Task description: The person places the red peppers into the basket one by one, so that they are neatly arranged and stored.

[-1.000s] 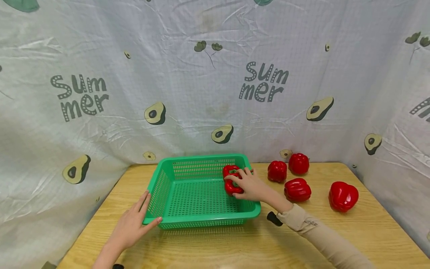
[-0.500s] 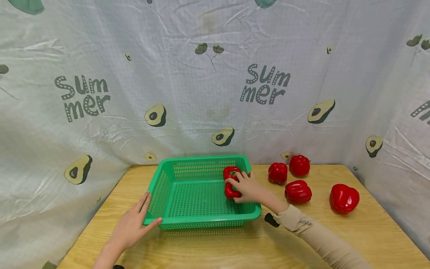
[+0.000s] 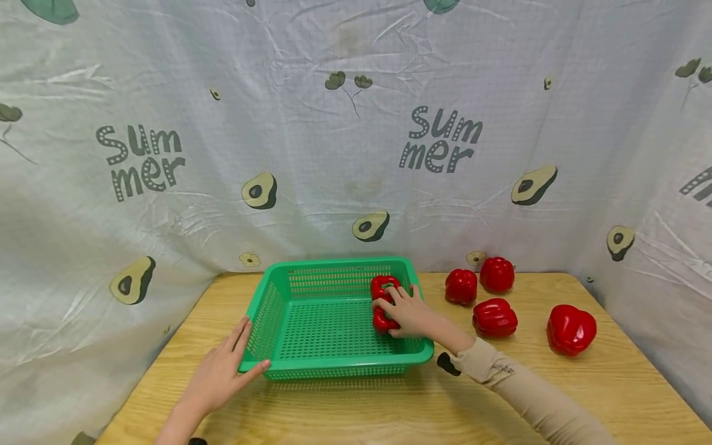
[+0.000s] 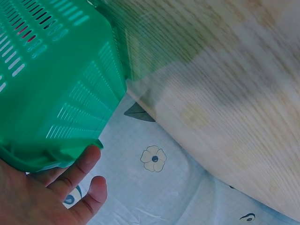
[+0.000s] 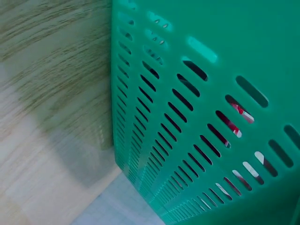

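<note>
A green plastic basket (image 3: 334, 357) with slotted walls stands on the wooden table. Inside its right end, my right hand (image 3: 413, 314) holds a red bell pepper (image 3: 382, 322), fingers bent over it. Another red bell pepper (image 3: 381, 283) lies just behind, against the same side. My left hand (image 3: 218, 369) rests at the basket's near left corner, fingers along the left rim and thumb at the front rim. The left wrist view shows that hand's fingers (image 4: 77, 176) at the basket rim. In the right wrist view, the basket wall (image 5: 187, 140) hides the right hand; bits of red show through the slots.
On the table (image 3: 356, 414), right of the basket, lie several more red bell peppers: one at the back (image 3: 460, 287), another pepper (image 3: 497, 275) beside it, one nearer (image 3: 494, 317) and one farther right (image 3: 570, 329). A printed cloth (image 3: 311, 136) hangs behind and at the sides.
My right hand and the pepper in it have shifted slightly toward the near side inside the basket. The left hand stays at the rim. The head view has tilted a little.
</note>
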